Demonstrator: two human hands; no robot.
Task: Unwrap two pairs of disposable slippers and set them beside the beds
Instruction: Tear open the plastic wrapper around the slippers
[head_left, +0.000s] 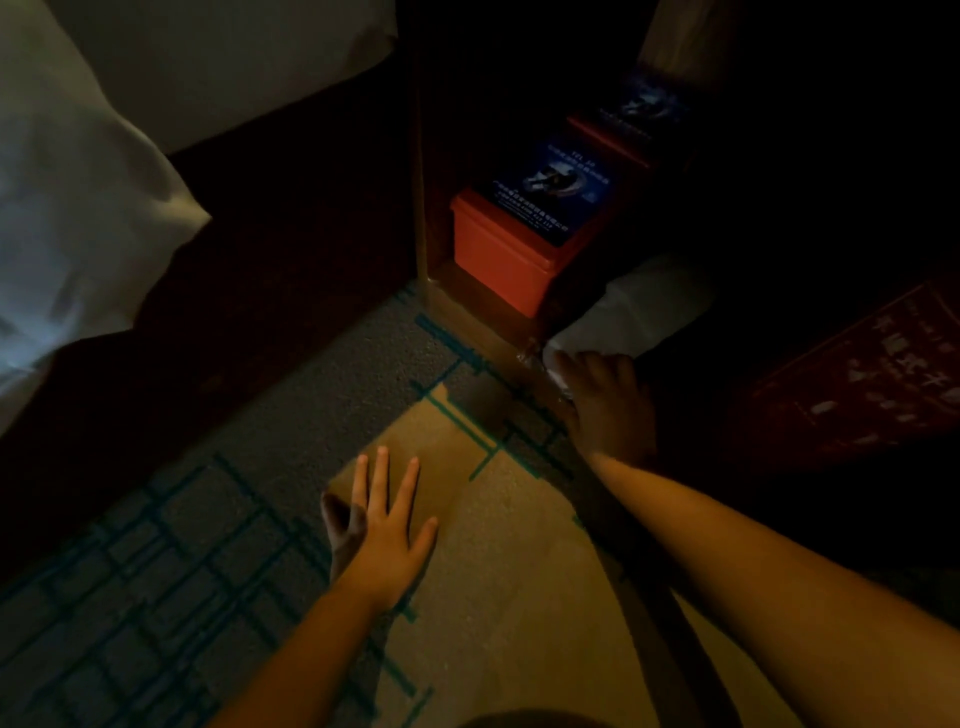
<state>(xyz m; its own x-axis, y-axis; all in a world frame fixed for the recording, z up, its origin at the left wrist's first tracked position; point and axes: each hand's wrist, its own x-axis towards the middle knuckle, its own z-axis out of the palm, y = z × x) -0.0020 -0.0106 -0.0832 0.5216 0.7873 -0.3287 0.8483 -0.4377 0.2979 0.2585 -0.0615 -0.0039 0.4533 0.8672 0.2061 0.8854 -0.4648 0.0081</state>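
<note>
A white pack of wrapped slippers (628, 312) lies low in the dark nightstand opening, right of the orange box, its clear wrapper glinting at the near end. My right hand (602, 400) reaches to that near end, and its fingers curl onto the wrapper's edge. My left hand (387, 525) hovers flat over the carpet with its fingers straight and spread, holding nothing. The far part of the pack fades into shadow.
An orange box (506, 249) with a blue label stands on the nightstand's bottom shelf, a second one (618, 135) behind it. White bedding (88, 182) hangs at the left. A dark red printed item (852, 384) lies at the right. The patterned carpet (498, 571) covers the floor.
</note>
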